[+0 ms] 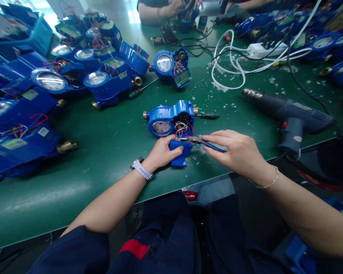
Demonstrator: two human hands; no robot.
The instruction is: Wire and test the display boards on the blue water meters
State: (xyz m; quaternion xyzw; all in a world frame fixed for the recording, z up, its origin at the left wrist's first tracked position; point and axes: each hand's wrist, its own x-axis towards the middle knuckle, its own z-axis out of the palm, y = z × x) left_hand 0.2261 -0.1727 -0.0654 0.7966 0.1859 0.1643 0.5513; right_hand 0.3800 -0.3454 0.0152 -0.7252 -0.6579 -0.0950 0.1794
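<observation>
A blue water meter (171, 116) with brass pipe ends lies in front of me, its housing open and a bundle of thin coloured wires (182, 128) coming out. My left hand (164, 152) is closed on the meter's blue cover (179, 156), thumb on top. In my right hand (236, 150) is a pair of pliers (207, 144), its jaws at the wires beside the cover's edge. Whether the jaws grip a wire is too small to tell. Behind the meter's right end lies a dark-handled screwdriver (210, 115).
Another open meter (171, 66) stands farther back, near a second screwdriver (135, 92). Many blue meters (54, 82) crowd the left. A heat gun (291, 112) lies right, below a white cable (231, 72) and power strip (267, 49). Across the table, a person's hands (175, 7) work.
</observation>
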